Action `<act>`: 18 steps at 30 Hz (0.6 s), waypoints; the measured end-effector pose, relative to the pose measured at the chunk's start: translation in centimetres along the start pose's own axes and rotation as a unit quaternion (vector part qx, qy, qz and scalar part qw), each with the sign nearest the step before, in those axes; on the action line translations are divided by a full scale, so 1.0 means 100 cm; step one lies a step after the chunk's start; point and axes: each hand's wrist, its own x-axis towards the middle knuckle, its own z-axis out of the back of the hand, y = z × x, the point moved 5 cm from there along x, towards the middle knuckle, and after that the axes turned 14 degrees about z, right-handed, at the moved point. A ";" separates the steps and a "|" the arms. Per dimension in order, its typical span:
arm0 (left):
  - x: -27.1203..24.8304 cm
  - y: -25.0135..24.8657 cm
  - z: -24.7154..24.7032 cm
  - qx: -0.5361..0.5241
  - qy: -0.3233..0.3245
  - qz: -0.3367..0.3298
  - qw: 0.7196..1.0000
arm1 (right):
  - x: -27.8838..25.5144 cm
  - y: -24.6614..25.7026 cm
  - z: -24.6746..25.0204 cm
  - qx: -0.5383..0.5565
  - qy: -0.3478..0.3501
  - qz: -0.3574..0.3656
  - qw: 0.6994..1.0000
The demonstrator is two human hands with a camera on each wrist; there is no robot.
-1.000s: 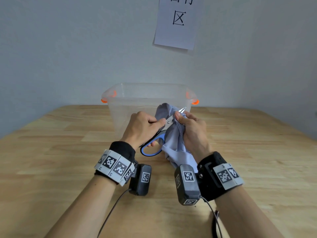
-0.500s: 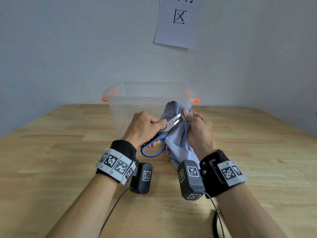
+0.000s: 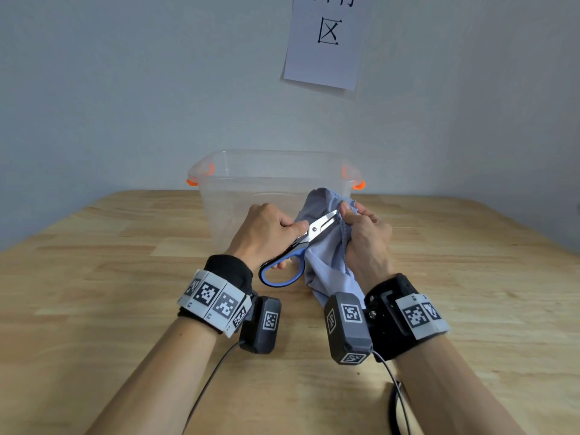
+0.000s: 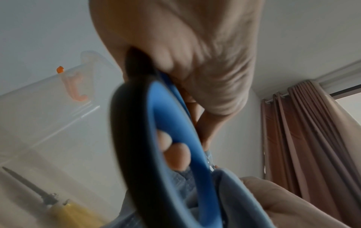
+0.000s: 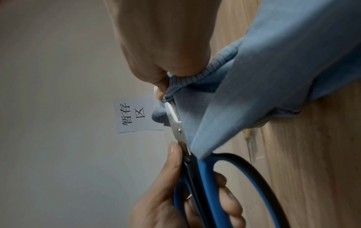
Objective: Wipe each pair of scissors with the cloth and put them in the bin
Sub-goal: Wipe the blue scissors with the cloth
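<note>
left hand (image 3: 266, 233) grips blue scissors (image 3: 301, 246) by handles, right hand (image 3: 365, 237) pinches cloth (image 3: 326, 262) on blade tips, w/ bin (image 3: 276, 183) behind.

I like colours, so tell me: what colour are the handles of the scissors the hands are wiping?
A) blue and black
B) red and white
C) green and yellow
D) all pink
A: the scissors that the left hand grips have a blue handle loop edged in black, next to the pale blue cloth.
</note>
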 end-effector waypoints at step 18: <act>-0.001 0.001 0.018 -0.049 -0.029 0.021 0.998 | 0.006 0.001 0.009 -0.023 0.031 0.002 0.999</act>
